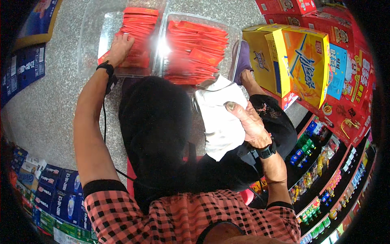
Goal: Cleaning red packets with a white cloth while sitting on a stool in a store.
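Two clear plastic bins stand side by side on the floor in front of me, the left bin (91,30) and the right bin (237,44). Stacks of flat red packets lie in both, a left stack (140,24) and a right stack (199,44). My left hand (119,51) is down in the left bin, its fingers curled on the red packets; its fingertips are partly hidden. A corner of a red packet (103,57) sticks out beside that hand. My right hand (254,126) grips a white cloth (221,114) over my lap, thumb on top.
An opened yellow carton (280,61) stands right of the bins, before stacked red boxes (349,105). Shelves of bottles and snacks (321,179) line the lower right. Blue boxes (61,193) are stacked at the lower left. A black cable (105,130) hangs beside my left arm.
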Demonstrator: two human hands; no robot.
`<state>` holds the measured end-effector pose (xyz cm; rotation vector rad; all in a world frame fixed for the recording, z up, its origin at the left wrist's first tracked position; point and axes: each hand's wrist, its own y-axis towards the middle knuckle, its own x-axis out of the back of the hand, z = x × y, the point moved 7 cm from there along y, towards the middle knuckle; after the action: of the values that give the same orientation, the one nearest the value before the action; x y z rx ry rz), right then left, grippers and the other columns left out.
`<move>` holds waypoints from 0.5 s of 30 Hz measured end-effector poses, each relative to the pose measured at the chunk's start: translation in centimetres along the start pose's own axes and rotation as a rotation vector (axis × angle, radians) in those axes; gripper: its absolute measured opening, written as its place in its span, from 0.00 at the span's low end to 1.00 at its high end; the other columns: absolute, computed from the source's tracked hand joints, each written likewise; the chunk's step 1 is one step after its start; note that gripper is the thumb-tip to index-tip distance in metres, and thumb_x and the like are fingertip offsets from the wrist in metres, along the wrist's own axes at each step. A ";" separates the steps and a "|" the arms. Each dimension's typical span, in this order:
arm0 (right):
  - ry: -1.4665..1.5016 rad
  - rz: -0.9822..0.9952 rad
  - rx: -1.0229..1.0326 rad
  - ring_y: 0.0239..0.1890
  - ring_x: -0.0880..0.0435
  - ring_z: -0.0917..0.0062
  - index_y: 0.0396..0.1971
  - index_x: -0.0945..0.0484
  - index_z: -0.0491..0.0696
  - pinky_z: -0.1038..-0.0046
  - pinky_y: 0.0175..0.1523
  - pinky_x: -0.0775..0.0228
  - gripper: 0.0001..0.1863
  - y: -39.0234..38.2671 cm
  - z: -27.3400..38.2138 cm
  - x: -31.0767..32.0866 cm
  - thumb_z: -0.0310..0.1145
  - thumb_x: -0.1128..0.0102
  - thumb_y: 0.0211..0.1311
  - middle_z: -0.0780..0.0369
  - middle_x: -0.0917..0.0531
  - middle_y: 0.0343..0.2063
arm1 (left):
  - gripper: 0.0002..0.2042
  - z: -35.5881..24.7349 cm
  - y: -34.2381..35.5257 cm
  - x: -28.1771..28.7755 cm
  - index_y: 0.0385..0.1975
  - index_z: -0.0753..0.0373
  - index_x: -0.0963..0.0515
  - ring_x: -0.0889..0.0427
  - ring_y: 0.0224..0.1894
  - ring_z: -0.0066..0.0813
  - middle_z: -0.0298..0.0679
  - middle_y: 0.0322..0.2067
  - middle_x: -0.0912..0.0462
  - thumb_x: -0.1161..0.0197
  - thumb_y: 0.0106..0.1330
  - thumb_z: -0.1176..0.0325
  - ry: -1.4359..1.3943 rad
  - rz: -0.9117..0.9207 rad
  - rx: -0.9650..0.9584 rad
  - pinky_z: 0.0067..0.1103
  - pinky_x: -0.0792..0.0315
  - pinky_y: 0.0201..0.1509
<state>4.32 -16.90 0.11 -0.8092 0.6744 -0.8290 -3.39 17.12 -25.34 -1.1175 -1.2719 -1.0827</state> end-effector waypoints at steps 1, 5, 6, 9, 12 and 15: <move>-0.003 0.032 -0.006 0.32 0.20 0.81 0.37 0.22 0.42 0.79 0.38 0.26 0.15 -0.1 0.3 -0.3 0.36 0.37 0.54 0.63 0.18 0.32 | 0.13 -0.2 0.1 0.1 0.37 0.59 0.30 0.27 0.40 0.42 0.44 0.38 0.29 0.43 0.51 0.72 -0.011 0.036 -0.003 0.34 0.34 0.44; -0.018 0.078 0.004 0.32 0.20 0.82 0.37 0.22 0.42 0.79 0.38 0.26 0.15 -0.2 0.4 -0.6 0.36 0.37 0.54 0.63 0.18 0.33 | 0.09 -0.3 0.2 0.1 0.37 0.60 0.30 0.27 0.40 0.40 0.42 0.37 0.27 0.49 0.55 0.74 -0.049 0.058 -0.012 0.33 0.34 0.45; -0.018 0.079 0.003 0.32 0.20 0.82 0.37 0.22 0.42 0.79 0.38 0.26 0.15 -0.2 0.4 -0.6 0.36 0.37 0.54 0.63 0.18 0.33 | 0.09 -0.2 0.2 0.0 0.37 0.60 0.30 0.27 0.40 0.40 0.42 0.37 0.27 0.49 0.55 0.74 -0.048 0.058 -0.011 0.33 0.34 0.45; -0.015 0.079 -0.011 0.32 0.20 0.82 0.38 0.22 0.42 0.79 0.38 0.26 0.15 -0.2 0.3 -0.8 0.37 0.37 0.54 0.63 0.18 0.33 | 0.08 0.1 0.2 -0.2 0.35 0.61 0.29 0.26 0.41 0.38 0.41 0.36 0.26 0.49 0.56 0.73 -0.064 0.036 -0.022 0.32 0.34 0.46; -0.009 0.060 -0.004 0.32 0.20 0.82 0.38 0.23 0.42 0.79 0.38 0.26 0.16 -0.2 0.4 -0.6 0.37 0.37 0.55 0.63 0.18 0.33 | 0.07 -0.3 1.0 0.0 0.33 0.60 0.27 0.26 0.43 0.36 0.40 0.35 0.26 0.50 0.56 0.72 -0.054 0.075 -0.013 0.32 0.34 0.46; -0.014 0.069 -0.016 0.32 0.20 0.82 0.39 0.23 0.42 0.79 0.38 0.26 0.16 -0.2 0.3 -0.6 0.37 0.38 0.55 0.63 0.18 0.32 | 0.06 -0.2 1.2 0.2 0.32 0.60 0.27 0.25 0.44 0.35 0.39 0.35 0.25 0.50 0.56 0.72 -0.036 0.128 -0.014 0.32 0.34 0.46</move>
<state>4.22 -16.37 0.56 -0.8010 0.6937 -0.7564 -2.19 17.05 -25.12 -1.2168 -1.2050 -0.9819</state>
